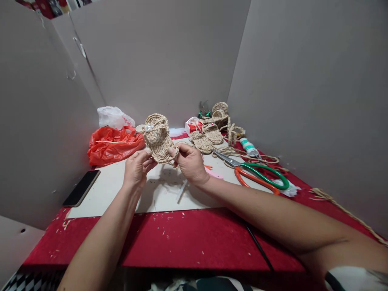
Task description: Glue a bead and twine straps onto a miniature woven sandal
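A small woven straw sandal [160, 141] is held up above the white board, its sole tilted toward me and a pale beaded ornament on its strap. My left hand [137, 165] pinches the sandal's lower left edge between thumb and fingers. On the other side, my right hand [190, 163] is closed on its lower right edge, where a braided loop sticks out. The right fingertips are partly hidden behind the straw. Behind my right hand lie more straw sandals [202, 142] of the same weave.
Large scissors [254, 171] with green and orange handles lie at right, near straw cord [260, 155]. A red plastic bag [115, 145] and a phone [81, 188] sit at left. The white board [106, 194] rests on a red table [182, 238], with grey panels around it.
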`<state>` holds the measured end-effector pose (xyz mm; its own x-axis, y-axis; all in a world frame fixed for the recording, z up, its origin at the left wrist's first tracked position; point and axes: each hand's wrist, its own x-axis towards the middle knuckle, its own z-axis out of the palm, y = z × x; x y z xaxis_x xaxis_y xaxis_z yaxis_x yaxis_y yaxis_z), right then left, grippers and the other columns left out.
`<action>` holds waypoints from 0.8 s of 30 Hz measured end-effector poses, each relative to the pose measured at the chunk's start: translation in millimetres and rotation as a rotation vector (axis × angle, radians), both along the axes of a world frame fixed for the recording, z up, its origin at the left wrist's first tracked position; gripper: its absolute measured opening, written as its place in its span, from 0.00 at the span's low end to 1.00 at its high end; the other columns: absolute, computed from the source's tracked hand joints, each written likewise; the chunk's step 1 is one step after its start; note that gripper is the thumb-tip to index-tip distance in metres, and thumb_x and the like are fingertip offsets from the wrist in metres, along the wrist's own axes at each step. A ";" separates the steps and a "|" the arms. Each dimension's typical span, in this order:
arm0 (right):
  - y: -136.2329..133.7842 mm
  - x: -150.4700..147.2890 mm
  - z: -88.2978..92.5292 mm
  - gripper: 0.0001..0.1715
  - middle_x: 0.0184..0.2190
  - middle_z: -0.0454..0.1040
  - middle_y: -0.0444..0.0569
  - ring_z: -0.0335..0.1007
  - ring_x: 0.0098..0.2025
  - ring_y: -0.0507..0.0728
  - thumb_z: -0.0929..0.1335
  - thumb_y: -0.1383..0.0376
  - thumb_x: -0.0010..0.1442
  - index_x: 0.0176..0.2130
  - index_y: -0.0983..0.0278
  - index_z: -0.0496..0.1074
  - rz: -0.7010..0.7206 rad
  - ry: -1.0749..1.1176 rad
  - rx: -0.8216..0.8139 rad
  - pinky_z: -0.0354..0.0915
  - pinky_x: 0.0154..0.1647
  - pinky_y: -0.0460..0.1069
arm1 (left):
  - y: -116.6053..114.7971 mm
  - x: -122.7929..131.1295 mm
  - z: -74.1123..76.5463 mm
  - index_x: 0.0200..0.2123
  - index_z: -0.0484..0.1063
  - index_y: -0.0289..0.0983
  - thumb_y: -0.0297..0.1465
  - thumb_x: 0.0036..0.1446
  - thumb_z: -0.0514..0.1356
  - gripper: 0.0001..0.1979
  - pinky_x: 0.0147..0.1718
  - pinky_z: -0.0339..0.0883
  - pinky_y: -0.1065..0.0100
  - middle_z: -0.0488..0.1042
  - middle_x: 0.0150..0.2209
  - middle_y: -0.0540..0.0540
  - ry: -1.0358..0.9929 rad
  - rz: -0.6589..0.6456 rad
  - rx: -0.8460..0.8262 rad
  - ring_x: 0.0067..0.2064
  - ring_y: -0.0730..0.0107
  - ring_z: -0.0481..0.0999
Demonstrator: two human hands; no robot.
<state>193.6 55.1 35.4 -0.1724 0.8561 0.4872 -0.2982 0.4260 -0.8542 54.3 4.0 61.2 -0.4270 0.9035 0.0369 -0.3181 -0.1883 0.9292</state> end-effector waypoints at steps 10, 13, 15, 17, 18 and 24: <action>-1.2 -1.6 -1.6 0.23 0.18 0.64 0.39 0.58 0.17 0.47 0.74 0.49 0.46 0.23 0.64 0.68 -0.005 0.025 -0.048 0.59 0.14 0.43 | 0.5 -0.1 -2.5 0.24 0.65 0.35 0.31 0.35 0.66 0.12 0.35 0.71 0.65 0.74 0.25 0.51 -0.024 0.058 0.011 0.26 0.75 0.75; -0.5 -2.1 -0.1 0.20 0.19 0.65 0.40 0.58 0.18 0.48 0.72 0.50 0.48 0.24 0.64 0.69 -0.014 0.012 -0.026 0.59 0.15 0.44 | 3.5 -2.1 -2.7 0.24 0.66 0.35 0.31 0.35 0.65 0.12 0.34 0.71 0.67 0.74 0.25 0.50 -0.027 0.030 -0.003 0.26 0.74 0.75; -2.6 -2.1 1.2 0.19 0.18 0.65 0.41 0.58 0.17 0.48 0.72 0.51 0.50 0.23 0.64 0.69 -0.018 -0.011 -0.021 0.59 0.15 0.45 | 3.8 -2.6 -3.3 0.24 0.67 0.35 0.31 0.35 0.65 0.11 0.33 0.70 0.68 0.75 0.24 0.49 -0.032 0.021 -0.021 0.26 0.74 0.75; -7.2 -1.0 1.5 0.19 0.16 0.64 0.41 0.57 0.17 0.48 0.72 0.52 0.49 0.21 0.63 0.69 -0.029 -0.044 -0.025 0.57 0.16 0.46 | 1.5 -1.6 -4.4 0.24 0.67 0.35 0.31 0.36 0.65 0.11 0.32 0.70 0.68 0.74 0.23 0.49 -0.038 0.018 -0.028 0.25 0.74 0.75; -9.5 -0.1 0.8 0.18 0.15 0.63 0.42 0.57 0.16 0.48 0.71 0.53 0.50 0.21 0.63 0.69 -0.055 -0.066 -0.018 0.56 0.16 0.46 | -0.2 -0.8 -5.0 0.24 0.67 0.35 0.31 0.36 0.65 0.10 0.31 0.70 0.68 0.74 0.23 0.49 -0.038 0.006 -0.031 0.24 0.74 0.74; -6.2 3.0 -9.7 0.14 0.17 0.66 0.45 0.59 0.18 0.51 0.70 0.55 0.53 0.23 0.60 0.73 -0.133 -0.140 0.000 0.54 0.19 0.49 | -3.0 0.8 -6.0 0.23 0.67 0.35 0.27 0.44 0.62 0.04 0.33 0.70 0.67 0.72 0.23 0.50 -0.084 -0.046 -0.067 0.24 0.74 0.74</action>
